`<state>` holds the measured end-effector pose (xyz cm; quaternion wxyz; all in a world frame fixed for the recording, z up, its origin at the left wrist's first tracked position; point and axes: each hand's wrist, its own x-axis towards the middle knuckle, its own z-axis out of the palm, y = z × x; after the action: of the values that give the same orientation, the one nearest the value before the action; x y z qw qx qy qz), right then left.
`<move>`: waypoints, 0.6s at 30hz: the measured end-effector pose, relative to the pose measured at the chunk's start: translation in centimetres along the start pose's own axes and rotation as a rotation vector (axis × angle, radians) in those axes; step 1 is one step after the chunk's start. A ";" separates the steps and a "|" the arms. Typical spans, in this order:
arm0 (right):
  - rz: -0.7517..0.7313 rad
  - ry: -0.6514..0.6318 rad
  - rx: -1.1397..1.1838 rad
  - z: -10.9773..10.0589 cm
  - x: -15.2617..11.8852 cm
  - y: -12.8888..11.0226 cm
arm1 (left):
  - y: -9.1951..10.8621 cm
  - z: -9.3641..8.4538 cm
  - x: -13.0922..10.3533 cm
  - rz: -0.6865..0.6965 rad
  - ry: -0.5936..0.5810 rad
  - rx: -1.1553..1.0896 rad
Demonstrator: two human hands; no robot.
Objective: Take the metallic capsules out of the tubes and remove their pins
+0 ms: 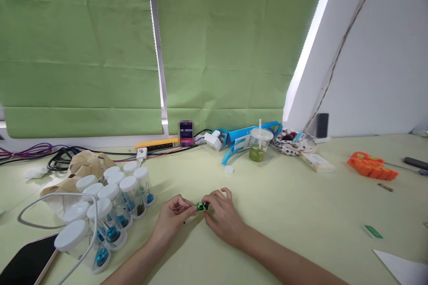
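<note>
My left hand (pixel 174 216) and my right hand (pixel 222 216) meet over the middle of the table, fingers closed in pinches. Between their fingertips is a small green-and-black piece (pixel 202 206), gripped from both sides; its kind is too small to make out. A thin pale wire or rod (pixel 178 208) shows at my left fingers, its far end hidden. Left of my left hand stand several clear jars with white lids (pixel 109 191), holding blue metallic parts (pixel 113 234). A small white disc (pixel 229 169) lies beyond my hands.
A white cable (pixel 23 218) loops by the jars, near a phone (pixel 28 260). Behind stand a lidded drink cup (pixel 259 147), a blue bag (pixel 234 140) and a power strip (pixel 157 144). To the right lie an orange object (pixel 371 165) and a green-topped block (pixel 373 231).
</note>
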<state>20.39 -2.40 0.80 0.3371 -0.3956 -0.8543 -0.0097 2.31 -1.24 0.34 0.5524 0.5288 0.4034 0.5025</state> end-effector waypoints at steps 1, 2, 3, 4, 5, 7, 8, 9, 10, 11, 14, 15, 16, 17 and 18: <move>0.007 0.006 -0.007 -0.1 0.0 -0.1 | 0.0 0.0 0.0 0.002 0.004 -0.002; 0.010 0.011 -0.011 -0.2 0.1 -0.1 | -0.1 0.0 0.0 0.003 0.007 -0.005; 0.010 0.014 -0.014 -0.3 0.1 -0.2 | -0.1 0.0 0.0 0.004 0.009 -0.007; 0.009 0.015 -0.015 -0.3 0.1 -0.2 | -0.1 0.0 0.0 0.005 0.009 -0.008; 0.003 0.018 -0.016 -0.4 0.1 -0.3 | -0.1 0.0 0.0 0.005 0.008 -0.007; -0.014 0.024 -0.018 -0.5 0.2 -0.3 | 0.0 0.0 0.0 0.005 0.006 -0.001; -0.023 0.028 -0.019 -0.5 0.2 -0.3 | 0.0 0.1 -0.1 0.005 0.004 0.003; -0.030 0.031 -0.019 -0.5 0.2 -0.3 | 0.1 0.1 -0.1 0.005 0.000 0.007; -0.034 0.032 -0.017 -0.5 0.2 -0.3 | 0.1 0.1 -0.1 0.005 -0.003 0.009; -0.034 0.032 -0.014 -0.5 0.1 -0.3 | 0.1 0.1 -0.1 0.005 -0.007 0.011; -0.030 0.029 -0.004 -0.4 0.1 -0.2 | 0.0 0.0 -0.1 0.008 -0.014 0.012; -0.031 0.028 -0.002 -0.3 0.1 -0.2 | -0.1 0.0 -0.1 0.007 -0.012 0.011; -0.032 0.025 -0.001 -0.3 0.1 -0.1 | -0.1 0.0 -0.1 0.005 -0.009 0.011; -0.034 0.021 -0.001 -0.2 0.1 -0.1 | 0.0 0.0 -0.1 0.003 -0.008 0.010; -0.033 0.017 -0.001 -0.2 0.1 -0.1 | 0.0 0.0 -0.1 0.000 -0.008 0.010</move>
<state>20.39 -2.46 1.04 0.3439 -0.3817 -0.8577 -0.0192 2.33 -1.36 0.34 0.5515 0.5334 0.4036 0.4983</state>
